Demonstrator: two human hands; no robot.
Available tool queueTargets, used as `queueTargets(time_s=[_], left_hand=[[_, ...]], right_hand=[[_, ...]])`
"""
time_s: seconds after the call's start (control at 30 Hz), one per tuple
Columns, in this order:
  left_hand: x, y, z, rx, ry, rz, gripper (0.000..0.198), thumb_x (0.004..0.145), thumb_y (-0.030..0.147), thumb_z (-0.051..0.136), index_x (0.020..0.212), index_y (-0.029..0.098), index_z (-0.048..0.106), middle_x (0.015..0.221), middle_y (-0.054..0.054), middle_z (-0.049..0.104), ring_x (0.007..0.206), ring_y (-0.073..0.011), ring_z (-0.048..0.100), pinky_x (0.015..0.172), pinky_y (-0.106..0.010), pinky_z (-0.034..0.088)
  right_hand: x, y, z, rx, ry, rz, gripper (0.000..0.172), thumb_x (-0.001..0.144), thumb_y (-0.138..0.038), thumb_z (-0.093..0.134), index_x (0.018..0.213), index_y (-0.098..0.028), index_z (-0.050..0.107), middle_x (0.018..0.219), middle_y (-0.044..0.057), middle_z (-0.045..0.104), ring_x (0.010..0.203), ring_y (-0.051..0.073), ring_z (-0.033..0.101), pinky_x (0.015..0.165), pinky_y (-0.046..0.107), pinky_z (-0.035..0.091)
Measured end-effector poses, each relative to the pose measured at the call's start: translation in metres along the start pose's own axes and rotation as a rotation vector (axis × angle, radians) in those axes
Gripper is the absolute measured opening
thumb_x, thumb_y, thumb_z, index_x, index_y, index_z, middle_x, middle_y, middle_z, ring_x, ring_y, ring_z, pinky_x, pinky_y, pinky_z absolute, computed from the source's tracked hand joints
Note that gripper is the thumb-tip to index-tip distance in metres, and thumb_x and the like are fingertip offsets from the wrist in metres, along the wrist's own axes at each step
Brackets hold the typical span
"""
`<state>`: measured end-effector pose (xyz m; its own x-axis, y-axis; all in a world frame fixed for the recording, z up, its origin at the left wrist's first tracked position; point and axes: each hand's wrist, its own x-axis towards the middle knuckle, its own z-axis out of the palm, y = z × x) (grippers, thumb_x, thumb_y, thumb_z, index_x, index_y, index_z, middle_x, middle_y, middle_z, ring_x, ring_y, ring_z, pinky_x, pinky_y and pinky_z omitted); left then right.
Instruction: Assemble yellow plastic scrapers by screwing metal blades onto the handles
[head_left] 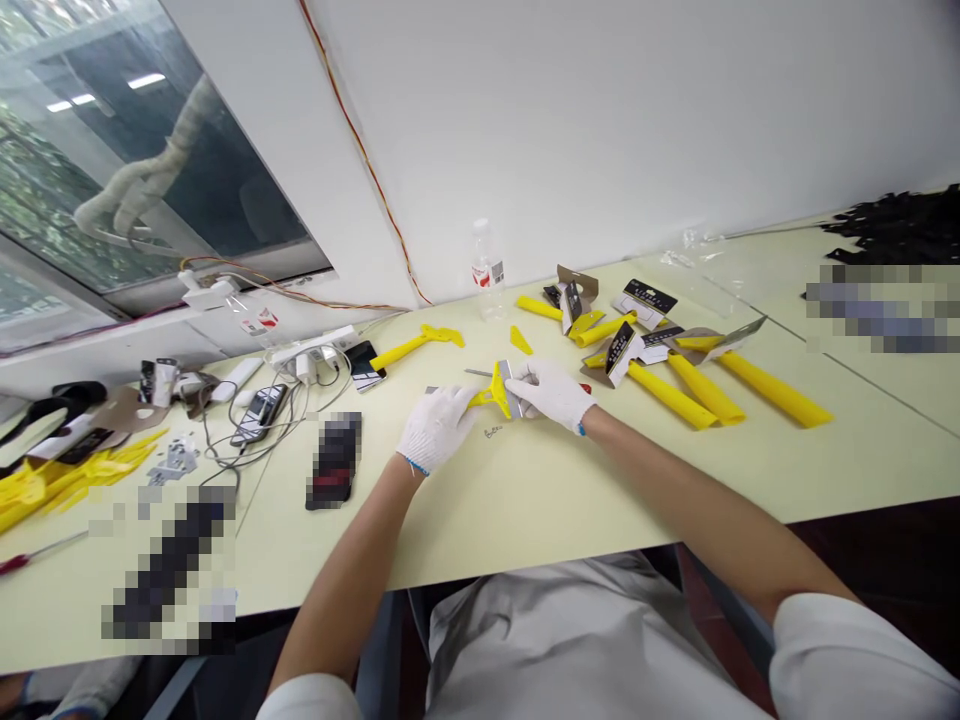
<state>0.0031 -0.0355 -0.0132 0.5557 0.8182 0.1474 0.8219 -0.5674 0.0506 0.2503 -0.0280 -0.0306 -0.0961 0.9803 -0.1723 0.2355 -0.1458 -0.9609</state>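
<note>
A person in white knit gloves is working over a yellow-handled scraper [491,396] near the front middle of a pale yellow tabletop [570,490]. The left hand [439,428] is gripping the scraper's yellow handle with its fingers curled, while the right hand [547,392] is closing its grip around the scraper's metal blade head [513,390] from the other side. A thin metal strip [480,373] is lying just behind the scraper, and a handwritten mark [491,432] is showing on the tabletop just below it.

Loose yellow scraper handles [671,395] and kraft-and-black packaging cards [626,355] are lying scattered to the right, with a clear plastic bottle [487,268] standing against the wall behind them. A separate yellow scraper part [416,346] is resting to the left of the bottle. Farther left, a smartphone [259,415] is lying among tangled white cables [225,450] beside a white power strip [307,355], and a heap of yellow pieces [45,490] is spilling along the tabletop's left edge. Two pixelated objects [334,460] are sitting nearer the hands, their details obscured. A pile of black pieces [900,225] is massing at the far right.
</note>
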Motion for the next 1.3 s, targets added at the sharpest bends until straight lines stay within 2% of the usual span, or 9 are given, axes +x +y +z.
queueTargets(time_s=[0.2, 0.43, 0.7, 0.9, 1.3], left_hand=[[0.0005, 0.0034, -0.0024, -0.002, 0.0, -0.004, 0.035, 0.114, 0.035, 0.05, 0.14, 0.023, 0.07, 0.109, -0.011, 0.076, 0.099, -0.0295, 0.072, 0.085, -0.04, 0.053], [0.0003, 0.0024, -0.0004, 0.019, 0.002, 0.008, 0.033, 0.114, 0.033, 0.051, 0.137, 0.023, 0.071, 0.109, -0.011, 0.076, 0.099, -0.0295, 0.072, 0.085, -0.04, 0.052], [-0.0014, 0.001, 0.0064, 0.09, 0.039, 0.034, 0.037, 0.116, 0.037, 0.046, 0.143, 0.025, 0.069, 0.105, -0.009, 0.075, 0.093, -0.0267, 0.07, 0.081, -0.038, 0.05], [-0.0015, 0.0037, 0.0035, 0.128, 0.016, 0.036, 0.038, 0.117, 0.037, 0.044, 0.146, 0.026, 0.067, 0.113, -0.008, 0.076, 0.097, -0.0266, 0.071, 0.085, -0.04, 0.051], [-0.0006, 0.0056, 0.0026, 0.107, 0.01, 0.044, 0.037, 0.117, 0.035, 0.046, 0.145, 0.024, 0.068, 0.111, -0.009, 0.076, 0.1, -0.0256, 0.072, 0.087, -0.037, 0.051]], right_hand=[[-0.0029, -0.0038, 0.0004, 0.001, 0.005, -0.006, 0.013, 0.106, -0.025, 0.069, 0.097, -0.021, 0.061, 0.076, 0.002, 0.074, 0.065, 0.014, 0.071, 0.053, 0.021, 0.059], [-0.0051, -0.0064, 0.0001, -0.051, 0.009, -0.012, 0.011, 0.106, -0.024, 0.069, 0.098, -0.021, 0.062, 0.077, 0.003, 0.074, 0.065, 0.015, 0.07, 0.054, 0.022, 0.06], [-0.0029, -0.0031, 0.0012, -0.073, 0.016, -0.013, 0.01, 0.104, -0.023, 0.069, 0.097, -0.021, 0.062, 0.075, 0.001, 0.074, 0.061, 0.014, 0.068, 0.052, 0.021, 0.056], [-0.0062, -0.0066, -0.0011, -0.129, -0.008, -0.033, 0.008, 0.106, -0.021, 0.066, 0.098, -0.02, 0.066, 0.079, 0.003, 0.075, 0.065, 0.014, 0.069, 0.053, 0.02, 0.055], [-0.0028, -0.0032, -0.0022, -0.109, -0.027, -0.044, 0.014, 0.105, -0.016, 0.062, 0.092, -0.019, 0.06, 0.082, 0.002, 0.072, 0.064, 0.012, 0.067, 0.051, 0.02, 0.054]])
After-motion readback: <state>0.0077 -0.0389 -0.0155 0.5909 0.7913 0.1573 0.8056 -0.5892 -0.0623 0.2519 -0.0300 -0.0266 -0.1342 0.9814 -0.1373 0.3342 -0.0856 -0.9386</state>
